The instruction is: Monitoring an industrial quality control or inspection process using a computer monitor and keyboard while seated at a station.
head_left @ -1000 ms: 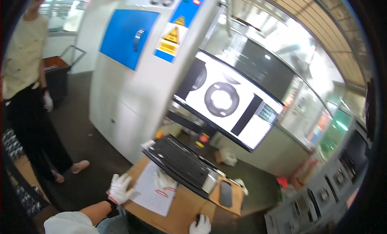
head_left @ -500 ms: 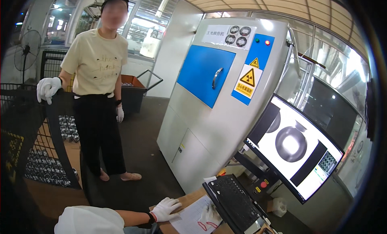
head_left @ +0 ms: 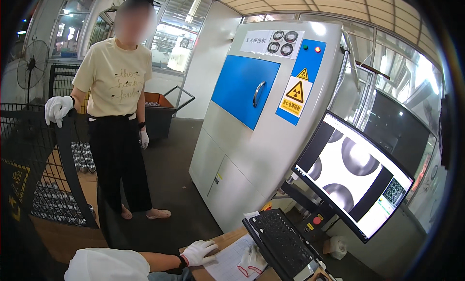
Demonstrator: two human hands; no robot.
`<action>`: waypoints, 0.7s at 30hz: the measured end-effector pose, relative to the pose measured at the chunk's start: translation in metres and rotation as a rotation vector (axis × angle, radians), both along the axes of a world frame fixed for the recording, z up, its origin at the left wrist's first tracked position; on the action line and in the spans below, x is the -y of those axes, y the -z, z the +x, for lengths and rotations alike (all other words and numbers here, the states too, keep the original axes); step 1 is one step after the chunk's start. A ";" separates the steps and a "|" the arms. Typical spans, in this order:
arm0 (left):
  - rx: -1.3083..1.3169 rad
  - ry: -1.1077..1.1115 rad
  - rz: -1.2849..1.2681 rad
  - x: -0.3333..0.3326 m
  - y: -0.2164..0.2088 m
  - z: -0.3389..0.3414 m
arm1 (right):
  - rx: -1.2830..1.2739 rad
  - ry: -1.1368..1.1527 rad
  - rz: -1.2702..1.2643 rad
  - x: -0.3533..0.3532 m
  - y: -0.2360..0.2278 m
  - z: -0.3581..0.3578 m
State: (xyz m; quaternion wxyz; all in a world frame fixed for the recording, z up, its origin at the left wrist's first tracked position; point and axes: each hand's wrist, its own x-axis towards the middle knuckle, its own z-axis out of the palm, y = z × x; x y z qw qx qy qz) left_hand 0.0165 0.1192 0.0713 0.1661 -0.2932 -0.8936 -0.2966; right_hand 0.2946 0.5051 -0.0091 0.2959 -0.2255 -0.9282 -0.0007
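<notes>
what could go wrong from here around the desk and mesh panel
The left hand lies at the edge of the paper, so a slide might shift it. The gloves on that paper sit close to the keyboard and could snag on it. The co-worker's hand rests on the mesh panel and might get pinched if it moves.

Unobstructed above the paper (head_left: 226, 262), between the left hand (head_left: 199, 253) and the loose gloves (head_left: 252, 259). Blocked right of the gloves by the keyboard (head_left: 281, 240); farther right, by the tilted monitor (head_left: 352, 177). Obstructed beyond the bench (head_left: 201, 273) by the tall cabinet (head_left: 232, 150).
</notes>
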 end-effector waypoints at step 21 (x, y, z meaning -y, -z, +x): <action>-0.005 0.048 0.077 -0.004 0.006 -0.011 | -0.039 0.200 -0.131 0.053 -0.080 -0.005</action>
